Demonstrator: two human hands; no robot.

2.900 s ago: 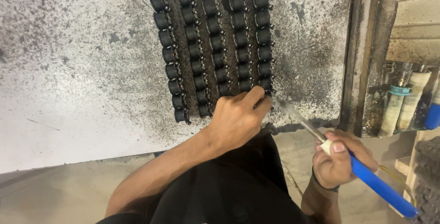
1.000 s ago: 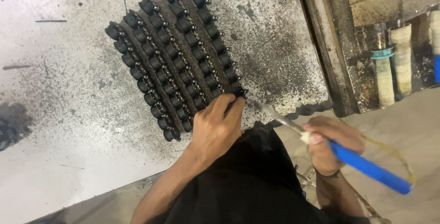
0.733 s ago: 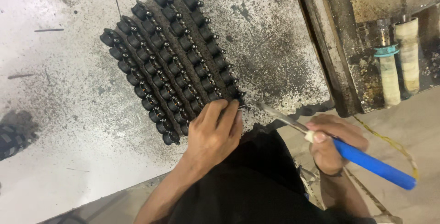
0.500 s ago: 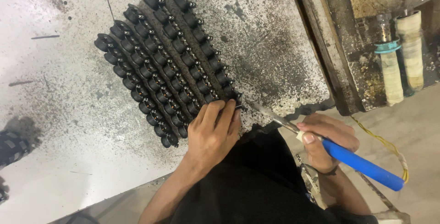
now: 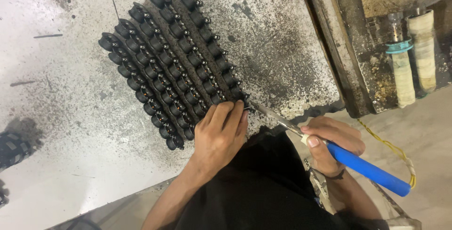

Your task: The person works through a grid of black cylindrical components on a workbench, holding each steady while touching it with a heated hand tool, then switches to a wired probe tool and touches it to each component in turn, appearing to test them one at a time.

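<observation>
Several rows of small black coil-like parts (image 5: 174, 65) lie in a slanted block on a stained white worktop (image 5: 70, 131). My left hand (image 5: 220, 133) rests flat on the near end of the block, fingers pressing the last parts. In my right hand (image 5: 332, 143) is a soldering iron (image 5: 365, 168) with a blue handle; its metal tip (image 5: 256, 106) touches the parts just beside my left fingertips.
A dark metal frame post (image 5: 339, 46) borders the worktop on the right. Beyond it stand two taped cylinders (image 5: 414, 60). A yellow cord (image 5: 391, 147) trails from the iron. A black object (image 5: 13, 147) sits at the left edge.
The view has swung, so the block of parts now lies more slanted and left. Both hands keep their hold at the block's near end, and the iron's tip stays against it.
</observation>
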